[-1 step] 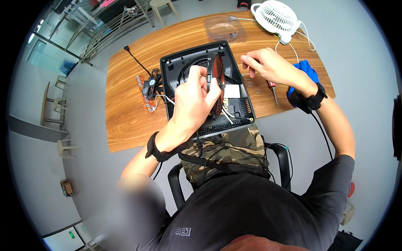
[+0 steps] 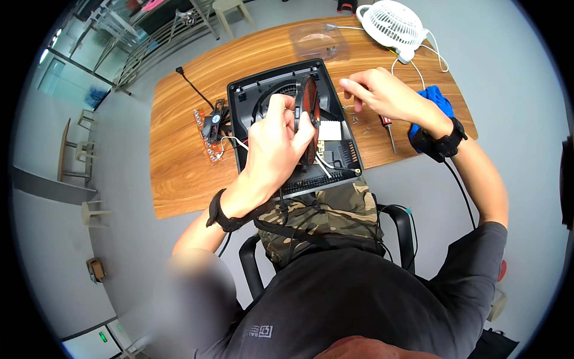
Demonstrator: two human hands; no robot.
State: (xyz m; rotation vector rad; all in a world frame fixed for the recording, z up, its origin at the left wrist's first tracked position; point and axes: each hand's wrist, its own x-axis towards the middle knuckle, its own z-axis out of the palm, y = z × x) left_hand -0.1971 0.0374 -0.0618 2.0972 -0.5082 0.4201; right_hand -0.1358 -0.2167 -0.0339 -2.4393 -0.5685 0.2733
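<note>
My left hand (image 2: 276, 139) grips a round coil disc (image 2: 309, 107) with a dark frame and a reddish-brown winding. The disc stands on edge above an opened black appliance housing (image 2: 242, 85). White wires (image 2: 324, 163) run inside the housing near a ribbed pale heat sink (image 2: 330, 130). My right hand (image 2: 385, 96) hovers beyond the housing's right side, above several small screws (image 2: 355, 118). Its fingers are curled with the tips close together; anything between them is too small to make out. A red-handled screwdriver (image 2: 388, 133) lies below this hand.
Left of the housing lie a small black cooling fan (image 2: 216, 122) and an orange circuit board (image 2: 206, 143), with a black plug cord (image 2: 194, 87) nearby. A clear plastic tray (image 2: 320, 43), a white fan (image 2: 393, 27) and a blue cloth (image 2: 439, 99) occupy the table's far and right sides.
</note>
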